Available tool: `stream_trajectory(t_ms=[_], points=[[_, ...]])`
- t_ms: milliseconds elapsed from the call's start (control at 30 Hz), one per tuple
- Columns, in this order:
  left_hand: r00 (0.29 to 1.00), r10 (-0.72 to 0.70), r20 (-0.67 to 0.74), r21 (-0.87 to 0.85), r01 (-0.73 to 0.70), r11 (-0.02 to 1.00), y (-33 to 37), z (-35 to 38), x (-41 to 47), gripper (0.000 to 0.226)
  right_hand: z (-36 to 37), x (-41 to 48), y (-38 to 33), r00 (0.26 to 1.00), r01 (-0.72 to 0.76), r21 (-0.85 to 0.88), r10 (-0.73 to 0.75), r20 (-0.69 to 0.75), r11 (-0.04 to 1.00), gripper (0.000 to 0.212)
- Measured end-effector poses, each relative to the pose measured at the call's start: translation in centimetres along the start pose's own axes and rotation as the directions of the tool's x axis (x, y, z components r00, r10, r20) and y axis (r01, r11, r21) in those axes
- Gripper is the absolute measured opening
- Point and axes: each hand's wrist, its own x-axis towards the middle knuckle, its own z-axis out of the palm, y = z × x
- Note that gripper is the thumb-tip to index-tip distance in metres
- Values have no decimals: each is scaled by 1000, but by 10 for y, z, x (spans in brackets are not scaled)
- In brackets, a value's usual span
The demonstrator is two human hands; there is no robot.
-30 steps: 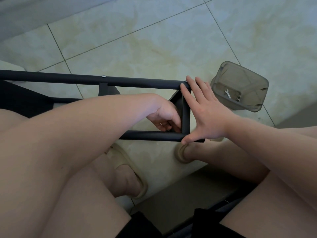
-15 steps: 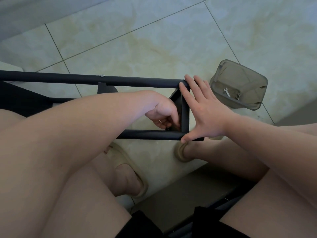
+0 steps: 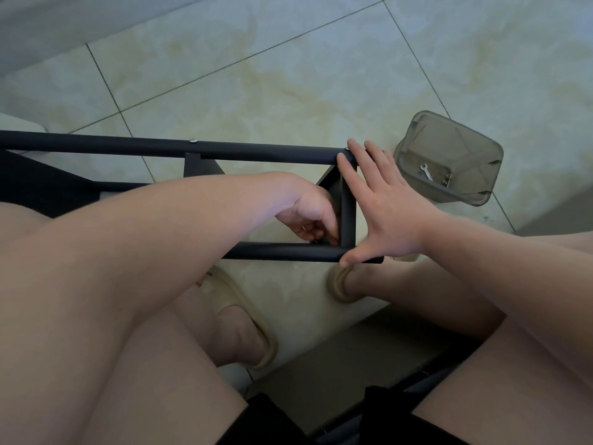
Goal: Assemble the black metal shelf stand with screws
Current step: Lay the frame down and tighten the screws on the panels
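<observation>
Just one view here: a wide-angle cam on the person's head, pointing steeply down past the knees at the tiled floor (image 3: 288,75). It's close in, with the left hand (image 3: 308,216) and right hand (image 3: 385,207) on the black frame (image 3: 128,146) mid-picture at arm's reach. Thighs fill the bottom edge.

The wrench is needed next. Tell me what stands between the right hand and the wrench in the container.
The right hand presses flat on the shelf frame; nothing visible lies between it and the container. The wrench lies inside, so the container's wall may block a reach.
</observation>
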Motion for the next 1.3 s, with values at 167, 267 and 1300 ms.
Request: stream_trajectory(t_ms=[167,267,1300], points=[[1000,9,11,-14,-8,1000,1,-1,-1,15,1,0,0,1000,3,-7,-3,-1,1000,156],[1000,-14,26,-37,15,999,1,-2,-3,17,1,0,0,1000,4,-4,-4,-4,1000,156],[999,-27,23,-22,27,999,-2,1,-1,16,3,2,1,1000,6,-3,-6,-15,1000,157]])
